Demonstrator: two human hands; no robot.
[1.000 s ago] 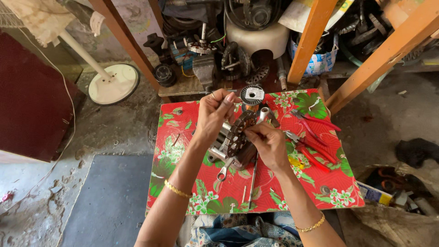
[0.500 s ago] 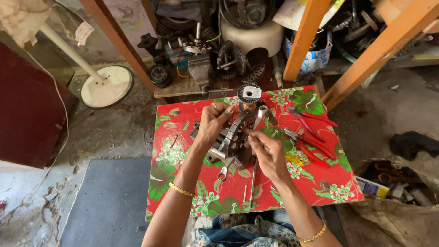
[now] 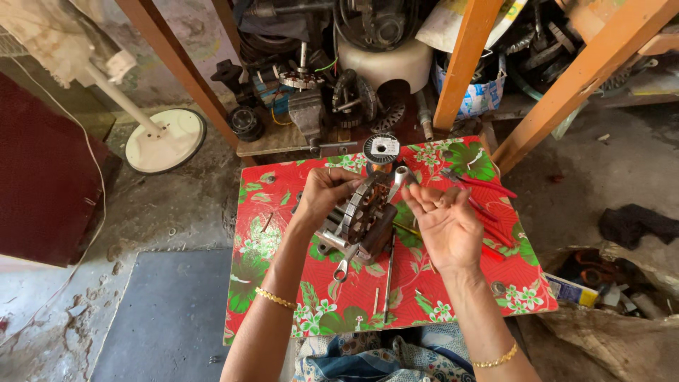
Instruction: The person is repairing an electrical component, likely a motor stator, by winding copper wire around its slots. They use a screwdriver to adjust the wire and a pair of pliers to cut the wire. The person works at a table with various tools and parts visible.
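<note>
Since before, right hand [image 3: 444,225] lifted off, grip spread; left hand [image 3: 327,192] clasps the motor stator [image 3: 359,216].

Red pliers [image 3: 488,205] beside right hand [image 3: 442,223]

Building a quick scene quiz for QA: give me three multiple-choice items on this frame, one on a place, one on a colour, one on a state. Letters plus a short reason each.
1. Where is the wire spool?
A. at the board's far edge, beyond the motor stator
B. on the grey mat
C. in the right hand

2. What colour are the plier handles right of the hands?
A. blue
B. red
C. yellow

3. How is the right hand held?
A. fist closed around a hammer
B. flat on the floor
C. palm up, fingers loosely curled, beside the motor stator

Answers:
1 A: the spool sits at the top edge of the floral board.
2 B: the handles match the red cloth.
3 C: the palm faces the camera, while the left hand grips the stator.
</note>
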